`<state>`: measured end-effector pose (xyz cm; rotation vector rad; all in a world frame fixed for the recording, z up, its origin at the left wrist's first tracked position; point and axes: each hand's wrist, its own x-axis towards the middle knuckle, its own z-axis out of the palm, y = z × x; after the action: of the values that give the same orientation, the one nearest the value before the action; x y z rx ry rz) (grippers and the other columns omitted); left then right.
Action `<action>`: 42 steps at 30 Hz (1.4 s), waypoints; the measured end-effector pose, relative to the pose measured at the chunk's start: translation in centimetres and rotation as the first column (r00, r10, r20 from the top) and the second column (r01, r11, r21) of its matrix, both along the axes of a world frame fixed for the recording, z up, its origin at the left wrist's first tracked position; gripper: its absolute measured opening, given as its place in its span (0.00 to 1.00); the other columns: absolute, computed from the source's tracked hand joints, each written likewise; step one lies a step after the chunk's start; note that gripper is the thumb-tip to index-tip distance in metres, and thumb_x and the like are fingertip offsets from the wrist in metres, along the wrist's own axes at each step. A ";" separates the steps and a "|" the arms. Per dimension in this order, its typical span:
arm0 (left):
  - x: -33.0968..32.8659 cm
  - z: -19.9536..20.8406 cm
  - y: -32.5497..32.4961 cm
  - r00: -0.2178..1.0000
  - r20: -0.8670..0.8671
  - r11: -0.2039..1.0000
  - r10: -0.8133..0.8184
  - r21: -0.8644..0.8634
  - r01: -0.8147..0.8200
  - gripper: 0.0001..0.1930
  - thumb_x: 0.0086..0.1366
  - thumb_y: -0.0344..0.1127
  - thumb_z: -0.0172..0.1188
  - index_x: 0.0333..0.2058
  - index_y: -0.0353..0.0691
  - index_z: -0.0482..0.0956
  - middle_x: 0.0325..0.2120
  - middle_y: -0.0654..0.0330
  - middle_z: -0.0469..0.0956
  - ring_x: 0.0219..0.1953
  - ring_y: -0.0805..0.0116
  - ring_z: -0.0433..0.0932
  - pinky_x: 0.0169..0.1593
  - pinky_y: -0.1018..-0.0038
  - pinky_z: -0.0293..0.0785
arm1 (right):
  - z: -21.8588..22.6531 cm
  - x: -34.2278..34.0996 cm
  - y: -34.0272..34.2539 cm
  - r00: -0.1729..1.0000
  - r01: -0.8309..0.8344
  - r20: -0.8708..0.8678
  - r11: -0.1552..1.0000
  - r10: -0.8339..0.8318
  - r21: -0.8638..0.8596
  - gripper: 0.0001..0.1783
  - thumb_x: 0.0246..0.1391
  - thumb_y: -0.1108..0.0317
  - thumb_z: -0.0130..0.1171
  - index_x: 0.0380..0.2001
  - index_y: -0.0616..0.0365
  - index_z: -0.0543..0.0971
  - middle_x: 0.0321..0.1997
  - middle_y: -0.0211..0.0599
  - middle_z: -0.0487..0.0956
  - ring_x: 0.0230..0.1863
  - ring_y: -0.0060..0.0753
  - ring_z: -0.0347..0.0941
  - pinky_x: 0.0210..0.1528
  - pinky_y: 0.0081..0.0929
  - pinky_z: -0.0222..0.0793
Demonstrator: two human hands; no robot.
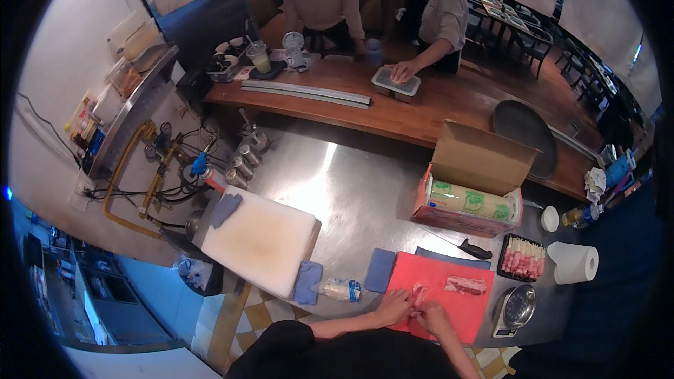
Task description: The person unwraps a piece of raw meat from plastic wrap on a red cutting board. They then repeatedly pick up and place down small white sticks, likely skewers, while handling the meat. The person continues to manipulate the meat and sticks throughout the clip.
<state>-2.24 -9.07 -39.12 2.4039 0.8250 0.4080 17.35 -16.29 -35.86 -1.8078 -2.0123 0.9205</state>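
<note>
My left hand and my right hand meet over the lower left part of a red cutting board. Their fingers are curled inward around a thin slice of raw meat, part of which shows beyond the fingertips. Fingers hide the rest of it. To the upper right on the same board lies a stack of marbled meat slices, touched by neither hand. Right of the board, a black tray holds several pink meat rolls with pale ends.
A black-handled knife lies behind the board. Around it are a digital scale with a metal bowl, a paper towel roll, a box of film, blue cloths and a white cutting board. Across the counter, a person's hand rests on a lidded container.
</note>
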 end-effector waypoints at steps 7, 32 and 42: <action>-0.6 -1.6 0.6 0.954 0.029 0.953 -0.299 -0.045 0.300 0.11 0.62 0.38 0.60 0.41 0.41 0.77 0.42 0.54 0.75 0.49 0.57 0.73 0.51 0.61 0.67 | 0.3 0.3 1.3 0.999 0.016 -0.040 0.990 -0.022 -0.140 0.09 0.47 0.71 0.65 0.33 0.62 0.83 0.34 0.50 0.83 0.42 0.55 0.79 0.47 0.47 0.75; 0.8 -0.6 -0.5 0.995 -0.070 0.984 0.064 -0.160 -0.075 0.06 0.59 0.37 0.66 0.34 0.46 0.87 0.34 0.55 0.83 0.44 0.51 0.79 0.48 0.54 0.73 | -0.7 -0.7 -3.5 0.978 -0.143 0.201 0.865 0.050 0.480 0.14 0.51 0.65 0.66 0.42 0.53 0.83 0.39 0.32 0.78 0.42 0.37 0.74 0.42 0.36 0.68; 0.7 0.3 -1.0 0.995 -0.048 0.996 0.090 -0.017 -0.091 0.08 0.60 0.38 0.66 0.35 0.42 0.83 0.29 0.54 0.83 0.38 0.51 0.79 0.46 0.56 0.71 | -3.9 -0.5 -3.0 0.976 -0.133 0.220 0.803 0.003 0.581 0.11 0.49 0.66 0.67 0.36 0.56 0.81 0.36 0.36 0.76 0.40 0.40 0.73 0.41 0.38 0.68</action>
<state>-1.53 -10.12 -38.80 2.3728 0.9576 0.3787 16.80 -19.32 -39.74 -1.5153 -2.1696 0.0628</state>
